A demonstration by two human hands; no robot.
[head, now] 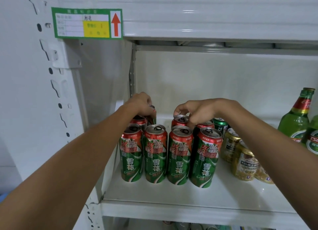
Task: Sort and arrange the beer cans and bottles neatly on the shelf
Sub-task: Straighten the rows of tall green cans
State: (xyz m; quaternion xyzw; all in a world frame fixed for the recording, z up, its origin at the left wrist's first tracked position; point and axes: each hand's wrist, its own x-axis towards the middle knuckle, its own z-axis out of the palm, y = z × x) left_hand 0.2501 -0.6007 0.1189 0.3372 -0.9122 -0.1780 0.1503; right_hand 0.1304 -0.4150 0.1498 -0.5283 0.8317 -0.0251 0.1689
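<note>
Several tall green-and-red beer cans (155, 154) stand in a front row on the white shelf (189, 195), with more of the same behind them. My left hand (142, 103) reaches to the back left and grips the top of a tilted green-and-red can (152, 118). My right hand (194, 111) pinches the rim of a back-row can (179, 120). Gold cans (244, 162) stand to the right of the row, a dark green can (220, 125) behind them. Green glass bottles (295, 119) stand at the far right.
A green price label (86, 23) with a red arrow sticks on the upper shelf's edge. The white slotted upright (56, 92) rises on the left. More cans show on the shelf above and below. The shelf's back middle is bare.
</note>
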